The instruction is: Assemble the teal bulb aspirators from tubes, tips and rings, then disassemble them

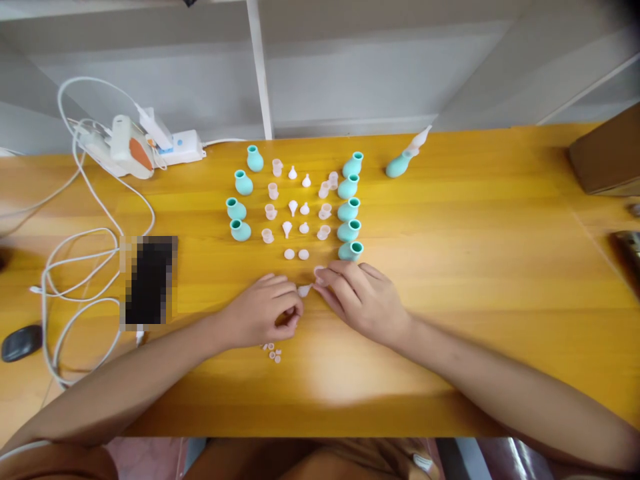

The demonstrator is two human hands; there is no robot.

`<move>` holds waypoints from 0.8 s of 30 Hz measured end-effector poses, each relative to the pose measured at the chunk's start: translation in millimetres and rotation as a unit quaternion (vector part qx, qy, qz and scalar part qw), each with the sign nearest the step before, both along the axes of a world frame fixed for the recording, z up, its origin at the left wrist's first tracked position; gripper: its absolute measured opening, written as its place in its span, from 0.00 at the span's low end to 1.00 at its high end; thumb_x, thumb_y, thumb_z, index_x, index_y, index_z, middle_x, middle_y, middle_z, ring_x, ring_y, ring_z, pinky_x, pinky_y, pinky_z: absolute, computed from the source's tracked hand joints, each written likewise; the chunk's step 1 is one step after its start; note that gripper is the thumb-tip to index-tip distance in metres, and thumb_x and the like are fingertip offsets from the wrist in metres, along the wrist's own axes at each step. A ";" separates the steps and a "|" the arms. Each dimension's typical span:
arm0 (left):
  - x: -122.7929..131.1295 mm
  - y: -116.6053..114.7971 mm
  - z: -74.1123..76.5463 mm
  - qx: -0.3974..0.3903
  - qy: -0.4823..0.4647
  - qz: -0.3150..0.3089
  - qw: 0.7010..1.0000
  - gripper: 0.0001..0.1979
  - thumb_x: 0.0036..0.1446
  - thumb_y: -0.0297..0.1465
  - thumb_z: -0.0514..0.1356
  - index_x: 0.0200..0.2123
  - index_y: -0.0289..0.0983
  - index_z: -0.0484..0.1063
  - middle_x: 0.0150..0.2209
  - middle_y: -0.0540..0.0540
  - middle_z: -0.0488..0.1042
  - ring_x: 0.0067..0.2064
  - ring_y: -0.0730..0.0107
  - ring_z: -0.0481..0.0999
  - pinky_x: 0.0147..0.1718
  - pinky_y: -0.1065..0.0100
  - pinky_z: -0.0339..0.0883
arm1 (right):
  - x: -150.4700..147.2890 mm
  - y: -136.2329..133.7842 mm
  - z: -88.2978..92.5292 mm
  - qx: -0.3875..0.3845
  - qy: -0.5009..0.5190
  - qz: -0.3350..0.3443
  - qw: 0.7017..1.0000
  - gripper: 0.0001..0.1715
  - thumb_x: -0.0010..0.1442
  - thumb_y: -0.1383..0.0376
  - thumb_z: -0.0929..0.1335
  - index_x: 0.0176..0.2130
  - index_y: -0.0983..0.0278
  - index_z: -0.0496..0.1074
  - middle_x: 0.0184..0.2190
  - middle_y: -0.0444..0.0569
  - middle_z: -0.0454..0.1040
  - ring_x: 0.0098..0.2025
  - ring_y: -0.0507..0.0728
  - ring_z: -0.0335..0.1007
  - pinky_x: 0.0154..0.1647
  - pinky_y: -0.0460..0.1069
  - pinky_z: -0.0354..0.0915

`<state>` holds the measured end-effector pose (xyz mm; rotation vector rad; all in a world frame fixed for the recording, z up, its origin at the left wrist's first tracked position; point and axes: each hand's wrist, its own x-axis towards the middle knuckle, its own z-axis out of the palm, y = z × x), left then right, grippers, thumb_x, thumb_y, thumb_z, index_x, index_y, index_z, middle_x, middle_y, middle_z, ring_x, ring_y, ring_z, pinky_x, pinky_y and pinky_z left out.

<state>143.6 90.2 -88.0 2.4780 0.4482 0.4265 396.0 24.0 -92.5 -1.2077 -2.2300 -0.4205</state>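
My left hand rests on the yellow wooden table with its fingers curled in, pinching a small clear silicone piece at the fingertips. My right hand lies beside it, fingers pressed on the same small piece and on another clear cap. Just beyond the hands stand rows of parts: teal rubber bulbs on the left and right, with clear cups and small white tips between them. A few tiny clear rings lie under my left wrist.
An assembled teal bulb with a white nozzle lies at the back. A power strip with plugs and looping white cables fill the left side, beside a dark phone and a black mouse. A brown box sits far right.
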 end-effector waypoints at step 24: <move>-1.3 7.9 -4.4 -0.462 -0.189 0.167 0.850 0.16 0.58 0.41 0.78 0.39 0.36 0.82 0.36 0.46 0.83 0.35 0.73 0.77 0.37 0.71 0.72 | -3.6 -1.4 -15.8 -0.250 0.188 0.188 0.931 0.19 0.73 0.51 0.74 0.43 0.62 0.71 0.32 0.41 0.81 0.27 0.50 0.75 0.28 0.46 0.63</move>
